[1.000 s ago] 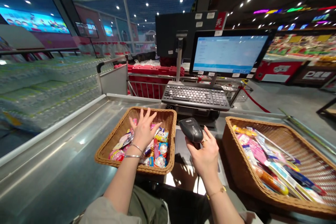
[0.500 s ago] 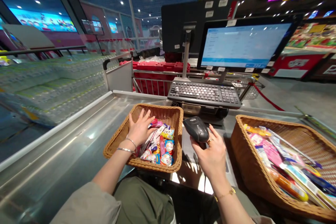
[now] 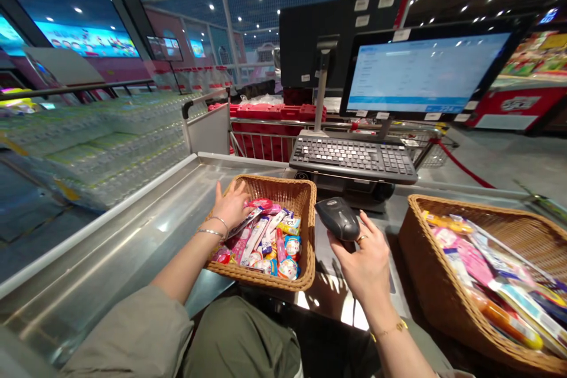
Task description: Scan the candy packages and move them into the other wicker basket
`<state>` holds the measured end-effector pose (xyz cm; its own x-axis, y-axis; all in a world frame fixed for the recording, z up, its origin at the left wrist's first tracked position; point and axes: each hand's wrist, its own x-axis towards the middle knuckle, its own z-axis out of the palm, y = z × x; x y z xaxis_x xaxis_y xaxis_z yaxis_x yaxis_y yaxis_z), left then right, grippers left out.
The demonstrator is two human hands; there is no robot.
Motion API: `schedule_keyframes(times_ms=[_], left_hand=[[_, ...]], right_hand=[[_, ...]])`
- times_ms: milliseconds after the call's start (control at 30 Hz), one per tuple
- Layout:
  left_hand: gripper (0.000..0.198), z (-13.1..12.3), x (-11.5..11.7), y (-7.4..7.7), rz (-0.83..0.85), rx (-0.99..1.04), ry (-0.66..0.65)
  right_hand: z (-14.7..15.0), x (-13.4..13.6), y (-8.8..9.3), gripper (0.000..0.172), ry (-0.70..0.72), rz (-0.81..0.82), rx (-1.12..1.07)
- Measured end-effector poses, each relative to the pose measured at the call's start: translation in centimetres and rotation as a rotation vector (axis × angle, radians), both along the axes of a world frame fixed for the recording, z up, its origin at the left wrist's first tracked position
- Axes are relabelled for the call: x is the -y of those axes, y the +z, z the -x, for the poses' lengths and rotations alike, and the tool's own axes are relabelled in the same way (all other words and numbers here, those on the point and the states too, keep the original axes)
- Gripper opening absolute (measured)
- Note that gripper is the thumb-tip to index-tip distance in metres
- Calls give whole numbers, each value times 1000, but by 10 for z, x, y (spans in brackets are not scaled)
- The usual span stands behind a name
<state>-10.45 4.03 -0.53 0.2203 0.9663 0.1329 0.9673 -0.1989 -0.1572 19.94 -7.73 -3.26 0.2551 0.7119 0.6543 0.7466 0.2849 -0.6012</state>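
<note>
My left hand [image 3: 230, 205] reaches into a wicker basket [image 3: 305, 236] of colourful snack packets and closes on a long pink-and-white packet [image 3: 251, 217] at the basket's left side. My right hand [image 3: 367, 260] grips a black barcode scanner [image 3: 339, 218], held just right of that basket with its head pointing away from me. A second wicker basket [image 3: 420, 248] with several flat packets stands at the right.
A keyboard [image 3: 353, 157] and a lit till screen [image 3: 425, 74] stand behind the baskets on the steel counter [image 3: 133, 236]. A second monitor [image 3: 325, 41] faces away. Red shopping baskets [image 3: 274, 115] and stacked bottled water [image 3: 88, 136] lie beyond.
My left hand slid from the middle of the basket to its left side and closed on a packet. The right hand with the scanner stayed put. The view shifted left.
</note>
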Motion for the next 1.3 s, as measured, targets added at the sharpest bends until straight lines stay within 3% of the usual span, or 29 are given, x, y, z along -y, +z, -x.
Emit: schedule_keyframes(times_ms=[633, 767, 900, 1067, 1300], left_hand=[[28, -5, -14, -31, 142, 39, -45], [29, -12, -14, -25, 157, 53, -44], [35, -22, -11, -5, 138, 106, -48], [35, -27, -9, 18, 160, 462, -65], [37, -22, -10, 18, 244, 943, -230]], right_hand=[[0, 1, 2, 21, -7, 19, -11], [0, 1, 0, 21, -16, 12, -18], [0, 1, 1, 19, -13, 14, -33], [0, 2, 3, 20, -16, 14, -40], [-1, 3, 2, 18, -13, 12, -41]])
